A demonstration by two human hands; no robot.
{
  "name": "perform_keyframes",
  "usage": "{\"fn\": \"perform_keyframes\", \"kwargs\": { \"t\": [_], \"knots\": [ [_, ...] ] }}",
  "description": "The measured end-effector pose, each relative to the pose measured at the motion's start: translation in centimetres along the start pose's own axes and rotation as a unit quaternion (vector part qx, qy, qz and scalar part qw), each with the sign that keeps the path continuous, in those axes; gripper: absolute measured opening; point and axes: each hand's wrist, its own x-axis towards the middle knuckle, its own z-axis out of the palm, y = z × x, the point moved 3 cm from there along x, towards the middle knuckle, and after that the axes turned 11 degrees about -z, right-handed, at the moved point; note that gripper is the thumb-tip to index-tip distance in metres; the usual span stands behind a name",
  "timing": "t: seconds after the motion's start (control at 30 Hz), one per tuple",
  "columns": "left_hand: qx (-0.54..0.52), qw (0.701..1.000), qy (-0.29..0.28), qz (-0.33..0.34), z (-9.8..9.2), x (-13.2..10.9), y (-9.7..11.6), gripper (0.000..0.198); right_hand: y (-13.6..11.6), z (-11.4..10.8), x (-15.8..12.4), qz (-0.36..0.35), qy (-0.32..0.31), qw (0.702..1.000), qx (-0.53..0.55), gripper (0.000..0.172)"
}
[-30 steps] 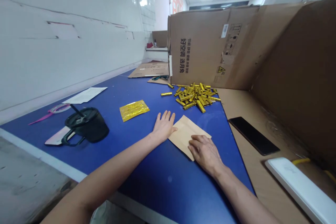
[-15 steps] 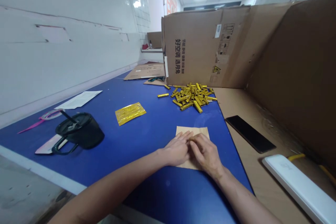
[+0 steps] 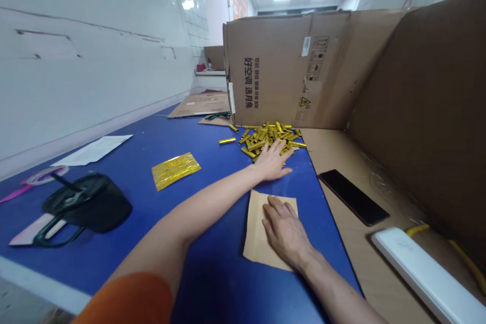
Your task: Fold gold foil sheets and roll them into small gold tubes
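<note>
Left grip [image 3: 273, 163] spreads empty by gold tubes [image 3: 261, 135] past the paper [image 3: 255, 235], right grip [image 3: 284, 228] flat over its right edge, wide tabletop [image 3: 140, 159] on its left.

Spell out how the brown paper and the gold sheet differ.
The brown paper is matte and plain; the gold sheet is shiny and wrinkled. The right hand rests on the brown paper, while no hand touches the gold sheet. Both lie on the blue table.
</note>
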Motion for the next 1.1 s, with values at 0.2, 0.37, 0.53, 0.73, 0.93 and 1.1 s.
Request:
{"fn": "perform_keyframes", "kwargs": {
  "t": [0.2, 0.37, 0.53, 0.73, 0.93, 1.1],
  "knots": [
    [0.088, 0.987, -0.132, -0.020, 6.1, 10.9, 0.4, 0.071, 0.0, 0.2, 0.0, 0.012, 0.009, 1.000, 0.012, 0.038],
    [0.085, 0.973, -0.187, -0.107, 9.4, 13.4, -4.1, 0.072, 0.0, 0.5, 0.3, 0.015, 0.015, 1.000, 0.020, 0.038],
    [0.078, 0.950, -0.197, -0.227, 9.2, 10.6, -11.3, 0.073, -0.1, 0.1, 0.3, 0.025, 0.003, 0.999, 0.022, 0.038],
    [0.090, 0.915, -0.180, -0.351, 6.6, 4.3, -19.7, 0.062, 0.0, 0.4, 0.1, 0.019, 0.001, 1.000, 0.009, 0.038],
    [0.111, 0.871, -0.172, -0.447, 3.2, -3.2, -27.5, 0.058, 0.0, 0.5, 0.1, 0.017, 0.006, 1.000, 0.007, 0.039],
    [0.131, 0.840, -0.152, -0.503, 0.6, -7.5, -30.7, 0.056, 0.0, 0.5, 0.1, 0.020, 0.009, 1.000, 0.006, 0.038]
  ]
}}
